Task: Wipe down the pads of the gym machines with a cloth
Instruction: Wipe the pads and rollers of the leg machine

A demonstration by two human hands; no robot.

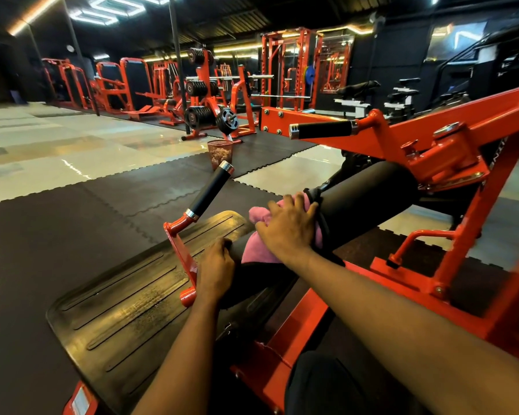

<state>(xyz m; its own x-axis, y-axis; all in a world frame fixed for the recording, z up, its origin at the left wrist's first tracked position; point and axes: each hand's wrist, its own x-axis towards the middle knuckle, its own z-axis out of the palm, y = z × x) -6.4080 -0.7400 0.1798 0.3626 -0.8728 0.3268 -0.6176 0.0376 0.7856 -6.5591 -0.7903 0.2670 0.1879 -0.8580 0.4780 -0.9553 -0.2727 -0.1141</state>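
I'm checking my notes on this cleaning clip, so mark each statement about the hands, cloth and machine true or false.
1. The right hand presses a pink cloth onto a black roller pad. True.
2. The left hand holds a spray bottle. False: it grips the near end of the pad, beside the orange bracket.
3. The machine's frame is blue. False: it is orange.
4. A mesh wastebasket stands on the floor beyond the machine. True.
5. The black handle is wrapped in the cloth. False: it is bare.
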